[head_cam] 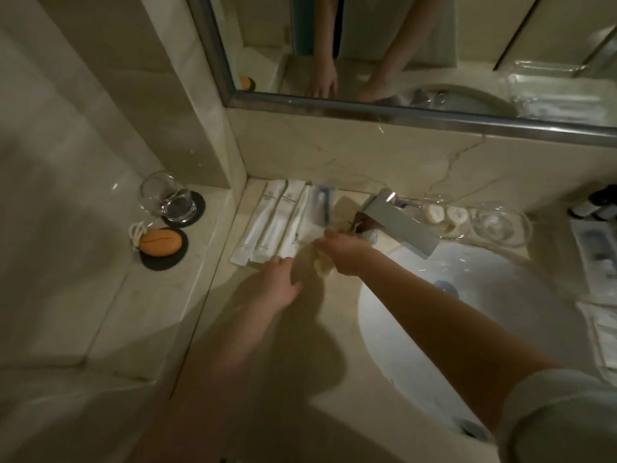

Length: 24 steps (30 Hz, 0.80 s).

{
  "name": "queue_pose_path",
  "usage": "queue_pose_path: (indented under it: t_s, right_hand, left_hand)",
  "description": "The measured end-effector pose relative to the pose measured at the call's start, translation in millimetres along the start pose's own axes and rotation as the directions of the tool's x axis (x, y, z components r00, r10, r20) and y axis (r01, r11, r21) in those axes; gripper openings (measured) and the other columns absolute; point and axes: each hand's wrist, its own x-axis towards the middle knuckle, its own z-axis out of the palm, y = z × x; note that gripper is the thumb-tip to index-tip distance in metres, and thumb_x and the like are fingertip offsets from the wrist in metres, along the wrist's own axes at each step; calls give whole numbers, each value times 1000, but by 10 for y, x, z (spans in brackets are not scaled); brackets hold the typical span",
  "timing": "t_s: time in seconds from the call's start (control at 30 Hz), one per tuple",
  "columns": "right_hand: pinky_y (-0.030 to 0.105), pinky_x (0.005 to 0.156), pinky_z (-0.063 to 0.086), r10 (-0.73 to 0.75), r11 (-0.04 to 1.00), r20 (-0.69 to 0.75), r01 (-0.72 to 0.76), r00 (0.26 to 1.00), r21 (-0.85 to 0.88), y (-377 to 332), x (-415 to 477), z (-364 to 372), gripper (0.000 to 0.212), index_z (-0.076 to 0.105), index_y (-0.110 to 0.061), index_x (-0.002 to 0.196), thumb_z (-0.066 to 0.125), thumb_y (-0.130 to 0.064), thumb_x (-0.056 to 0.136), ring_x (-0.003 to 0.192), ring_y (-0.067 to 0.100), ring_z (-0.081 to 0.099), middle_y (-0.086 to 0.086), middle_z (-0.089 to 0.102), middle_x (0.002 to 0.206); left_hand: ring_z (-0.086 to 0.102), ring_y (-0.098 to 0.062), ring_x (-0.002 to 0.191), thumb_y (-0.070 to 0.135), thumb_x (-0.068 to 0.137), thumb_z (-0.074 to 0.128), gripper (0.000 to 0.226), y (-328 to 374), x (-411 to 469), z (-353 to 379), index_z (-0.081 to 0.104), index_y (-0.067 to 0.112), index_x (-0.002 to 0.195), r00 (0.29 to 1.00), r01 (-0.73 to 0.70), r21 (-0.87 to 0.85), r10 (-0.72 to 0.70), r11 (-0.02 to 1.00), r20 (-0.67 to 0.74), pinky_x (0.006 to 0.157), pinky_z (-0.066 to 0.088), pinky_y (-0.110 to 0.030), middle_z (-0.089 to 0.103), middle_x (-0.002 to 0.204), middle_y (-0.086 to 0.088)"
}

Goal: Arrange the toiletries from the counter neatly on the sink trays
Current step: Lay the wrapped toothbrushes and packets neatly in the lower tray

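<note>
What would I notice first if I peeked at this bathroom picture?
Probably the middle, where the left hand and right hand hold a pale crinkly packet beside a row of white sachets on the counter. Next comes the bright orange soap on its black coaster on the left ledge, then the shiny faucet sticking out over the sink.

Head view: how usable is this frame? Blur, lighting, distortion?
Head view: dim, warm light overall. Head view: motion blur smears the left hand, right hand and the pale wrapper between them, so finger detail is soft. Head view: hard arm shadows fall on the counter; the basin is the brightest patch, with glare on the faucet. Head view: wide-angle distortion bends the mirror frame.
</note>
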Motion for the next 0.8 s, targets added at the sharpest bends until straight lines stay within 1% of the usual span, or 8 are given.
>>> queue_pose_path:
  t_s: [0.1, 0.17, 0.33, 0.43, 0.57, 0.67, 0.73, 0.8]
  right_hand:
    - [53, 106, 31, 31, 999, 95, -35, 995, 40, 0, 184, 47, 42, 45, -18, 135, 46, -12, 93, 131, 40, 35, 14, 29, 148]
    - [53, 105, 33, 42, 997, 92, -48, 995, 60, 26, 242, 46, 41, 46, -15, 134, 46, -13, 93, 131, 40, 36, 15, 31, 147]
    - [36, 80, 48, 18, 980, -181, 19, 983, 196, 75, 171, -55, 32, 48, -11, 124, 47, -13, 92, 100, 30, 58, 15, 50, 124]
    - [32, 76, 47, 96, 903, -356, 68, 930, 424, 61, -44, -145, 39, 48, -10, 128, 54, -16, 91, 92, 26, 58, 11, 52, 120]
    - [21, 71, 38, 190, 776, -437, 138, 879, 616, 92, -408, -135, 39, 53, -9, 125, 61, -11, 87, 81, 15, 49, 5, 54, 102]
    - [10, 74, 41, 272, 603, -339, 115, 901, 789, 125, -681, -48, 36, 55, -10, 123, 58, -5, 88, 84, 17, 52, 3, 52, 97]
    - [23, 81, 47, 331, 384, -215, 77, 919, 920, 153, -859, 2, 32, 57, -15, 119, 56, -5, 89, 89, 24, 58, 8, 54, 98]
    - [32, 79, 49, 346, 146, -103, 55, 933, 988, 175, -1033, 45, 27, 58, -18, 112, 51, -5, 90, 88, 26, 60, 12, 58, 101]
  left_hand:
    - [38, -28, 130, 28, 85, 63, 59, 20, 90, 42, 39, 14, 138, 1000, -17, -21, 17, 1000, -3, 109, 35, -42, 38, 139, -10]
    - [35, -29, 133, 28, 83, 64, 63, 53, 130, 63, 37, 14, 139, 999, -34, -13, 34, 999, 23, 110, 33, -40, 35, 141, -9]
    - [34, -31, 132, 12, 81, 60, 56, 205, 196, 153, 41, 14, 134, 997, -42, -7, 42, 999, 65, 112, 31, -39, 29, 143, -9]
    - [31, -31, 135, 14, 85, 57, 57, 311, 223, 182, 36, 13, 138, 997, -37, 70, 31, 997, 74, 115, 27, -37, 24, 148, -11]
    - [50, -32, 121, 10, 85, 57, 50, 416, 216, 138, 42, 14, 132, 996, -33, 57, 28, 998, 87, 101, 44, -39, 46, 134, -9]
    - [54, -28, 117, 19, 75, 70, 56, 430, 213, 194, 43, 22, 125, 995, 8, -44, -4, 999, 96, 100, 46, -40, 53, 129, -4]
    - [53, -27, 115, 21, 76, 69, 49, 459, 153, 205, 51, 10, 121, 997, -13, -1, 13, 1000, 74, 99, 44, -38, 48, 132, -8]
    - [53, -28, 107, 23, 77, 68, 39, 496, 33, 187, 58, 5, 110, 999, -35, -39, 37, 999, 33, 90, 44, -35, 52, 122, -12]
